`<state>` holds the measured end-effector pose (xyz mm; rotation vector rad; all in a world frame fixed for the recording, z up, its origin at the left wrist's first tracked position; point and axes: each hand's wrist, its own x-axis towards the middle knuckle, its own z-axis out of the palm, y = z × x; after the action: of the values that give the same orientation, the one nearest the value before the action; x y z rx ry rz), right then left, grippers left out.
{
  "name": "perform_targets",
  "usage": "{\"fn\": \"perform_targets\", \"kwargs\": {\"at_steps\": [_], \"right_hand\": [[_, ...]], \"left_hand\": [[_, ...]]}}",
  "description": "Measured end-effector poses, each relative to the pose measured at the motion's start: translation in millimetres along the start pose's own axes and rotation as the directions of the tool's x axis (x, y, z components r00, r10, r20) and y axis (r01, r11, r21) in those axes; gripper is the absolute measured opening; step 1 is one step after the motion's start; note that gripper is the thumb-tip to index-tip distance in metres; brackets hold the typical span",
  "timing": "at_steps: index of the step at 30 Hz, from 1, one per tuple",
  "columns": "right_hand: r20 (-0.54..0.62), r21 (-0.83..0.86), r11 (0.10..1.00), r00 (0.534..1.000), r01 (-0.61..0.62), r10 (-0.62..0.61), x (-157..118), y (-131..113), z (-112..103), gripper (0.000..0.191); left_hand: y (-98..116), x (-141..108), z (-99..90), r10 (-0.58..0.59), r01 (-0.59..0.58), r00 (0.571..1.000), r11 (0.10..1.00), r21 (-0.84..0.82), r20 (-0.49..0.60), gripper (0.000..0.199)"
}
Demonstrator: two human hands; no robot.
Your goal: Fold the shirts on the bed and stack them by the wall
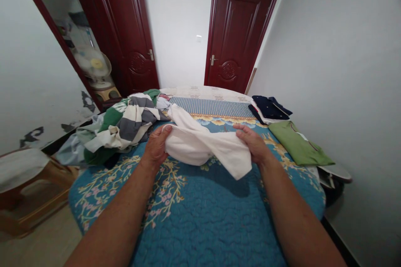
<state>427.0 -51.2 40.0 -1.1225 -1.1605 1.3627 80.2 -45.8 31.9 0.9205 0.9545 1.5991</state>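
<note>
A white cloth (191, 144) is stretched between my two hands, lifted over the blue flowered cover (203, 212). My left hand (158, 144) grips its left end, thumb on top. At the right end, my right hand (250, 142) pinches the cloth between thumb and fingers. One corner hangs down beside my right hand, and another part trails away toward the far side of the cover. The middle of the cloth is twisted and folded over itself.
A heap of rumpled clothes (125, 127) lies at the left. On the right are folded dark clothes (271, 107) and a folded green garment (299, 144). A wooden stool (40, 196) stands left of the cover, and a wall (351, 91) runs along the right.
</note>
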Motion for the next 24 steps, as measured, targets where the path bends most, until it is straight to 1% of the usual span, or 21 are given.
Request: {"fn": "perform_targets", "kwargs": {"at_steps": [2,3,4,5,6,7,8,9,10,12,13,14,15,16,17,18,19,20,21,22,24], "right_hand": [[0.116,-0.140,0.979,0.980,-0.145,0.162,0.9,4.4,-8.2,0.058],[0.164,-0.178,0.966,0.963,-0.185,0.215,2.2,7.0,-11.3,0.055],[0.197,-0.166,0.967,0.954,-0.193,0.225,3.9,9.5,-13.2,0.054],[0.209,-0.097,0.982,0.961,-0.164,0.181,6.0,11.7,-13.5,0.055],[0.186,0.017,0.995,0.978,-0.094,0.089,8.2,13.7,-12.0,0.057],[0.136,0.144,0.990,0.990,0.004,-0.024,10.5,15.7,-8.9,0.060],[0.075,0.250,0.963,0.989,0.106,-0.128,12.8,17.8,-4.5,0.062],[0.032,0.321,0.929,0.978,0.184,-0.205,15.1,20.3,0.7,0.062],[0.023,0.362,0.906,0.969,0.221,-0.245,17.3,23.3,6.0,0.062],[0.075,0.383,0.904,0.969,0.190,-0.235,20.7,30.1,15.4,0.060],[0.104,0.379,0.913,0.973,0.154,-0.207,21.7,33.4,19.2,0.058],[0.122,0.379,0.917,0.976,0.124,-0.182,22.1,36.5,22.5,0.057],[0.133,0.385,0.917,0.977,0.104,-0.167,21.6,38.9,25.7,0.057],[0.145,0.395,0.914,0.976,0.094,-0.163,20.2,40.6,29.5,0.057],[0.164,0.404,0.910,0.972,0.089,-0.167,17.7,41.6,34.2,0.059],[0.196,0.409,0.909,0.965,0.083,-0.176,14.1,41.9,40.1,0.060],[0.237,0.406,0.911,0.954,0.076,-0.186,9.6,41.6,47.0,0.062],[0.286,0.394,0.917,0.939,0.066,-0.190,4.4,41.0,54.5,0.063],[0.338,0.372,0.927,0.922,0.054,-0.189,-1.0,40.1,62.0,0.064],[0.388,0.342,0.939,0.903,0.043,-0.183,-6.1,39.0,68.6,0.064],[0.434,0.292,0.955,0.884,0.044,-0.173,-12.8,36.3,76.1,0.061]], "left_hand": [[-5.0,4.5,-4.8,0.025,-0.024,1.000,0.996,0.086,-0.010,0.057],[-7.8,6.7,-7.6,0.043,-0.041,0.999,0.989,0.146,-0.009,0.056],[-10.4,8.6,-10.3,0.063,-0.062,0.998,0.975,0.212,0.003,0.054],[-12.7,10.1,-12.8,0.081,-0.084,0.996,0.956,0.281,0.024,0.052],[-14.4,11.2,-15.1,0.094,-0.107,0.994,0.932,0.345,0.053,0.050],[-15.6,12.0,-17.2,0.102,-0.128,0.991,0.905,0.405,0.086,0.049],[-16.4,12.8,-19.0,0.099,-0.147,0.987,0.874,0.463,0.125,0.048],[-16.8,13.7,-20.8,0.086,-0.162,0.982,0.837,0.522,0.167,0.048],[-17.2,15.0,-22.7,0.064,-0.177,0.976,0.791,0.586,0.208,0.047],[-18.4,18.4,-26.6,0.025,-0.222,0.961,0.661,0.717,0.275,0.044],[-19.5,20.2,-28.3,0.042,-0.259,0.956,0.584,0.769,0.291,0.040],[-20.8,21.4,-29.5,0.097,-0.307,0.949,0.511,0.803,0.301,0.036],[-22.4,21.7,-29.8,0.181,-0.366,0.931,0.447,0.816,0.318,0.033],[-24.1,20.5,-28.8,0.265,-0.436,0.897,0.394,0.809,0.354,0.033],[-25.8,17.5,-26.2,0.325,-0.513,0.851,0.353,0.782,0.412,0.039],[-27.6,12.8,-21.8,0.347,-0.590,0.801,0.327,0.738,0.487,0.048],[-29.5,6.6,-15.8,0.332,-0.655,0.754,0.321,0.684,0.566,0.059],[-31.4,-0.4,-8.7,0.295,-0.698,0.716,0.337,0.632,0.632,0.067],[-33.1,-7.7,-1.0,0.260,-0.713,0.695,0.368,0.597,0.670,0.071],[-34.5,-14.5,6.5,0.234,-0.703,0.697,0.408,0.582,0.678,0.064],[-35.0,-24.0,17.6,0.189,-0.638,0.736,0.515,0.573,0.650,0.036]]}}
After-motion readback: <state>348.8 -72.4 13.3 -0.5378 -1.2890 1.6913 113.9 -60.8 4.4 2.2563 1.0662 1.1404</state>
